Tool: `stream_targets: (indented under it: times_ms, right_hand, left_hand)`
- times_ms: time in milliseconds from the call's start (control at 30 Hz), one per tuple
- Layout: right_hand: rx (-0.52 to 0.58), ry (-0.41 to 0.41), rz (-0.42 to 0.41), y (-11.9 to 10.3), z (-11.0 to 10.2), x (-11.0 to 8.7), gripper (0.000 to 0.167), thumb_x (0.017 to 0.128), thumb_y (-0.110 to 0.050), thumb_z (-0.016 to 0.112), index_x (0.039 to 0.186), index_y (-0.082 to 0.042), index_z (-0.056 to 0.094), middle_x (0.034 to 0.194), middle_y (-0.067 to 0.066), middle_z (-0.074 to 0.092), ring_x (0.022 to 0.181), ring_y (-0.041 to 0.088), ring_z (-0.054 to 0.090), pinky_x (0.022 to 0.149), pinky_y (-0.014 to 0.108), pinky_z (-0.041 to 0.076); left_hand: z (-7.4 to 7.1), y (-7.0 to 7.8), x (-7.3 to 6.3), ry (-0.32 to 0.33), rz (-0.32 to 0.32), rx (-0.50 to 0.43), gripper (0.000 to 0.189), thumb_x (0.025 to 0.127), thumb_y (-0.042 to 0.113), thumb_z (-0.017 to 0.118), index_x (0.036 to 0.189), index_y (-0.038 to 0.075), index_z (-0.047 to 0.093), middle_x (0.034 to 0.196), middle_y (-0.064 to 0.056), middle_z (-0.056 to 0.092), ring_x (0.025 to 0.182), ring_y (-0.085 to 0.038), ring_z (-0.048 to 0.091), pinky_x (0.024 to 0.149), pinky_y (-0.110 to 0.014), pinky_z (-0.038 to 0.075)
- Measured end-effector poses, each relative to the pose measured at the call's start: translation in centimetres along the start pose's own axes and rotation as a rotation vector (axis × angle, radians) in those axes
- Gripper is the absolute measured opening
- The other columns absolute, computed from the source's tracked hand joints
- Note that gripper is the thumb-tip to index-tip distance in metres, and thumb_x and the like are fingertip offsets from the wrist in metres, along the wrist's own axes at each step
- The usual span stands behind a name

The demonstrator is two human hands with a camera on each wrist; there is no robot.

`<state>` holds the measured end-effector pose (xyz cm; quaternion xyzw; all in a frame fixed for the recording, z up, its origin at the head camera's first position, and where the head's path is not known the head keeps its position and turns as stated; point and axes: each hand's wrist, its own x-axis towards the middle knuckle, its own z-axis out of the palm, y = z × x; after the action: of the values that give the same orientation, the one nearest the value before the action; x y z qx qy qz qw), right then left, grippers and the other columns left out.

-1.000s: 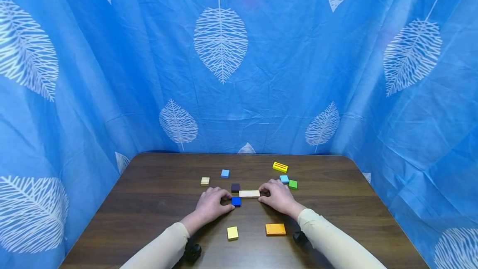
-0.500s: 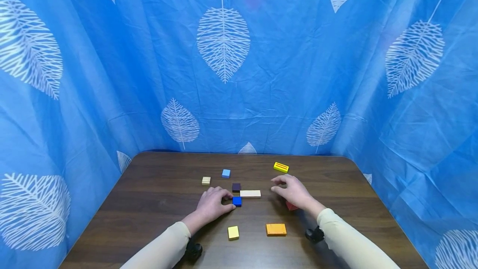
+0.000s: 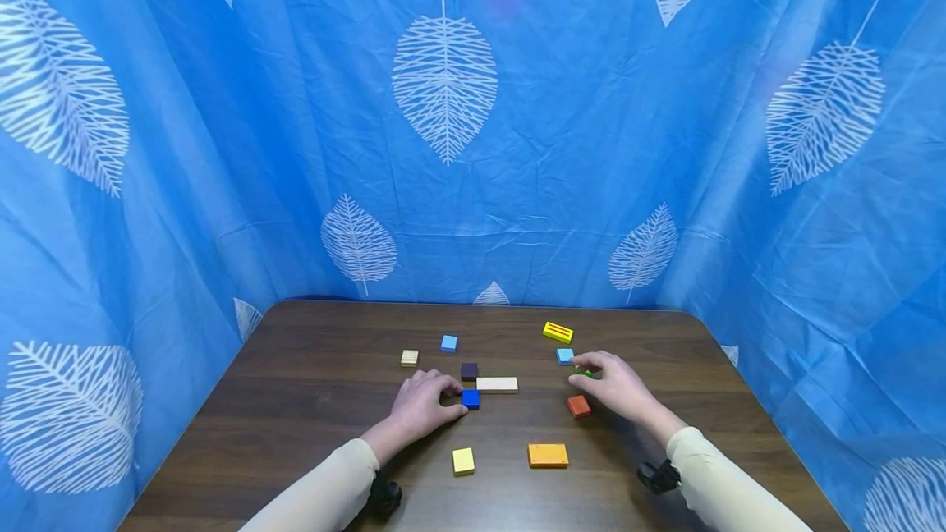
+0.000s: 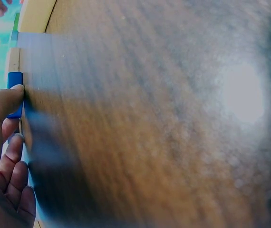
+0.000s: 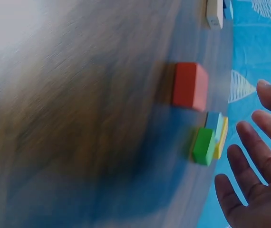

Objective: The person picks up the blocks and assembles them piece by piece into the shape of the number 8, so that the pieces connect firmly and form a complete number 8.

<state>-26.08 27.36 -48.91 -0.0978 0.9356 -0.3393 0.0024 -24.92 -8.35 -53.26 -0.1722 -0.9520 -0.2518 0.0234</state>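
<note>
My left hand [image 3: 423,405] pinches a dark blue block [image 3: 470,400] on the table, thumb on its near face in the left wrist view. Behind the blue block sits a dark purple block [image 3: 469,371], and a long cream block [image 3: 497,385] lies close by to the right. My right hand [image 3: 617,388] is held over the table with fingers apart and nothing in it. It partly hides a green block [image 3: 584,372] in the head view. A red block [image 3: 580,406] lies just below that hand, and a light blue block [image 3: 565,356] stands beyond its fingertips.
Toward the back are a yellow block with red stripes [image 3: 557,332], a sky-blue block [image 3: 449,344] and a light wood block [image 3: 410,358]. Nearer the front lie a pale yellow block [image 3: 463,461] and an orange block [image 3: 548,456]. A blue curtain [image 3: 517,146] hangs around the brown table [image 3: 310,384].
My right hand has left the right end of the cream block and moved right, uncovering the red block. My left hand stays on the blue block.
</note>
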Motion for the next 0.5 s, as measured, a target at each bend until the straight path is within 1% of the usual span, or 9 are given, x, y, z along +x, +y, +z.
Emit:
stream_targets:
  times_ms: [200,367,467,500]
  right_hand:
    - [0.007,-0.046,0.02,1.3,-0.2,-0.9,0.039,0.092,-0.028,0.078,0.124,-0.007,0.071,0.112,0.004,0.069,0.102,0.021,0.062,0.093,0.047,0.052]
    - [-0.004,-0.112,0.046,2.1,-0.2,-1.4,0.046,0.09,-0.035,0.079,0.128,-0.011,0.07,0.116,0.002,0.068,0.108,0.024,0.06,0.098,0.054,0.048]
    - [-0.007,-0.13,0.061,2.4,-0.2,-1.6,0.049,0.088,-0.039,0.081,0.129,-0.015,0.07,0.117,0.001,0.066,0.112,0.026,0.056,0.1,0.057,0.045]
    - [-0.012,-0.134,0.052,2.5,-0.2,-1.7,0.05,0.087,-0.039,0.081,0.129,-0.014,0.07,0.117,0.002,0.066,0.112,0.027,0.056,0.099,0.058,0.045]
  left_hand:
    - [-0.1,0.1,-0.1,0.001,-0.001,0.003,0.032,0.085,0.041,0.083,0.106,0.019,0.076,0.095,0.007,0.062,0.092,-0.018,0.052,0.083,-0.041,0.042]
    - [-0.2,0.1,-0.2,-0.005,0.001,0.0,0.032,0.085,0.041,0.083,0.106,0.018,0.076,0.095,0.007,0.061,0.092,-0.018,0.052,0.083,-0.042,0.042]
    - [-0.2,0.2,-0.2,0.001,0.006,0.002,0.031,0.084,0.041,0.083,0.105,0.019,0.076,0.094,0.006,0.061,0.091,-0.018,0.052,0.082,-0.042,0.042]
    - [-0.2,0.2,-0.2,0.003,0.007,0.002,0.031,0.085,0.041,0.083,0.105,0.019,0.076,0.094,0.006,0.061,0.091,-0.018,0.052,0.082,-0.041,0.042]
